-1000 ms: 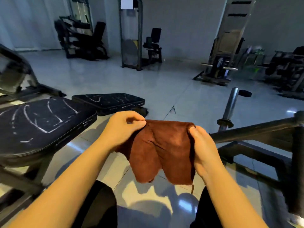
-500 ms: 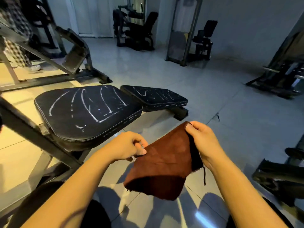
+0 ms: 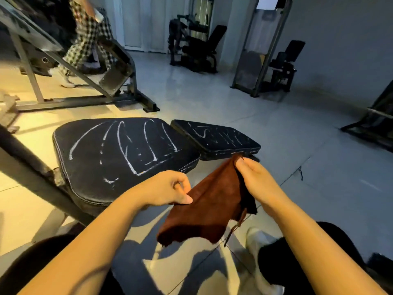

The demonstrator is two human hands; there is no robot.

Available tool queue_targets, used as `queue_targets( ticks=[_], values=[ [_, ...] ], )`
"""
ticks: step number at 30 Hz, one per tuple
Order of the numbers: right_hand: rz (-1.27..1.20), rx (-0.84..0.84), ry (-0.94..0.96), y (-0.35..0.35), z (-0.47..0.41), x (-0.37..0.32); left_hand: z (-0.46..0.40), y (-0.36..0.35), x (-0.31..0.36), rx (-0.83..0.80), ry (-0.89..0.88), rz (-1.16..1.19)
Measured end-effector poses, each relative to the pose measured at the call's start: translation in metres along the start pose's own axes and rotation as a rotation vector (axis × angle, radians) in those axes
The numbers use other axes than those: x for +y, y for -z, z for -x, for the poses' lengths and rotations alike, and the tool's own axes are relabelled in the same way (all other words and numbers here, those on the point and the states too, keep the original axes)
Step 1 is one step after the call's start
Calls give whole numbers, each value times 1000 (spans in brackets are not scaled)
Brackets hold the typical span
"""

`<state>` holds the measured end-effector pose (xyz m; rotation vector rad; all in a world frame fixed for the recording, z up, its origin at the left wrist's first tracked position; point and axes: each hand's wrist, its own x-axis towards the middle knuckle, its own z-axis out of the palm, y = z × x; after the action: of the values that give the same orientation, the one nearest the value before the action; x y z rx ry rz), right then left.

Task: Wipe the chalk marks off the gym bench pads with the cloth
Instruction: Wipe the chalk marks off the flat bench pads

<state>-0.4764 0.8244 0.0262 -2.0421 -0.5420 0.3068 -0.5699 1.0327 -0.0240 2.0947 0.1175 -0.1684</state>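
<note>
- We see the large bench pad (image 3: 119, 158) streaked with chalk marks (image 3: 127, 145).
- Just right of it, the smaller pad (image 3: 217, 139) is marked too.
- Near its front edge hangs our brown cloth (image 3: 212, 207).
- Our left hand (image 3: 163, 188) and right hand (image 3: 253, 177) pinch the cloth's upper corners.

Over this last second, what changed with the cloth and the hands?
The view swung left, bringing both chalked pads into fuller view. The cloth, held flat and level before, now hangs slanted: the right hand pinches its top corner higher, the left hand pinches lower. Both hands kept their hold throughout. The big pad and small pad remain chalk-marked, unwiped.
</note>
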Motion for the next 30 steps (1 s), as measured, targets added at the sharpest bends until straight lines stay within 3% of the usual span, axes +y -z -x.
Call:
queue_targets(
  ticks=[3,8,12,19,24,30],
  values=[
    [-82,-12,-89,4,-18,21,-21,-7,1,38,39,-140],
    [-123,-28,-121,16,-35,43,-39,-10,2,34,109,-102],
    [-181,-33,-132,24,-39,48,-50,-19,5,129,110,-89],
    [-415,19,-243,22,-35,65,-54,-27,11,191,124,-77],
    [-423,-41,-277,14,-29,80,-41,-47,32,316,23,229],
    [-434,-135,-228,-12,-20,75,-41,-73,36,249,40,65]
  ],
)
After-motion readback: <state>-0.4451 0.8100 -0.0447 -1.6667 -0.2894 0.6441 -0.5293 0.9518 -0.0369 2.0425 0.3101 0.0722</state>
